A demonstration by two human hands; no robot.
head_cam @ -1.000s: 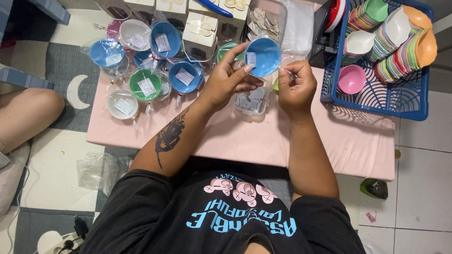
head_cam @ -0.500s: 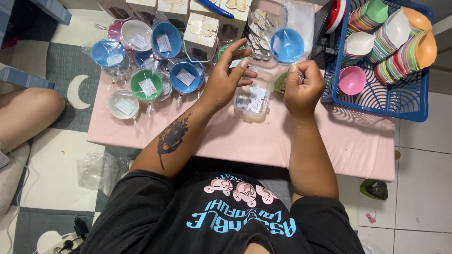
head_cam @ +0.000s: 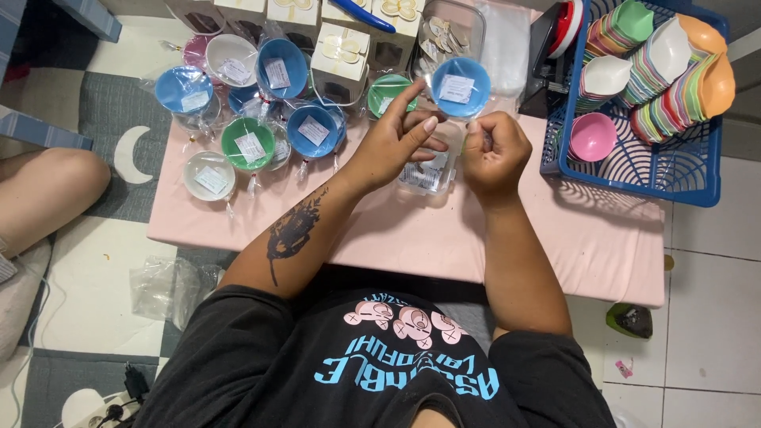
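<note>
A blue bowl (head_cam: 460, 87) with a white paper label inside sits in a clear plastic bag above my hands, over the pink table (head_cam: 412, 230). My left hand (head_cam: 392, 144) pinches the bag just below the bowl, and its index finger reaches up to the bowl's left rim. My right hand (head_cam: 493, 149) is a closed fist gripping the bag's neck at the bowl's lower right. Under both hands lies a small clear box of white paper labels (head_cam: 428, 174).
Several bagged, labelled bowls (head_cam: 246, 143) lie at the table's left, with white gift boxes (head_cam: 339, 49) and a clear tub of small spoons (head_cam: 445, 28) behind. A blue basket (head_cam: 634, 158) of stacked coloured bowls stands at right. A person's knee (head_cam: 47, 186) is at left.
The blue bowl swung right and up away from my left hand, then came back left and tilted so that its label faces up. Both hands have closed in together under it.
</note>
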